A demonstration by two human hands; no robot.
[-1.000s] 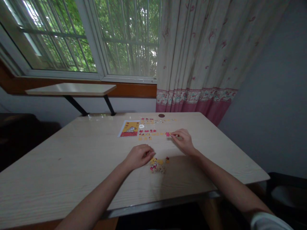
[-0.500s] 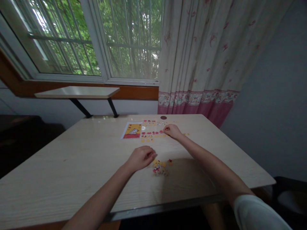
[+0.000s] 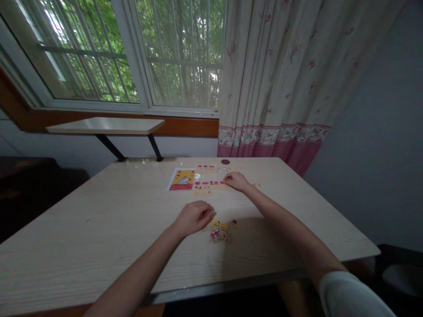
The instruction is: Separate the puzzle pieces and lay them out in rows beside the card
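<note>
My right hand [image 3: 235, 180] reaches over the far middle of the table, its fingertips pinched at the edge of a red jigsaw piece [image 3: 222, 182]. This piece lies at the right end of a row of red jigsaw pieces [image 3: 205, 182]. Beneath that row run yellow pieces [image 3: 203, 193], some of them hidden by my hand. My left hand [image 3: 195, 217] rests on the table with fingers curled, and I see nothing in it. Beside its fingertips is a mixed pile of jigsaw pieces [image 3: 220, 232], with one yellow and dark red piece [image 3: 234, 223] lying apart on the right.
Left of the rows lies a picture card [image 3: 182, 179] with a white spotted animal on yellow and red. More pieces [image 3: 224, 170] lie in rows farther back, near a dark round spot [image 3: 225, 162]. A raised shelf [image 3: 109, 125] stands at the table's back left.
My right hand has moved left with the red piece, from the right part of the rows to the end of the red row. The left hand stays in place; the view has shifted slightly.
</note>
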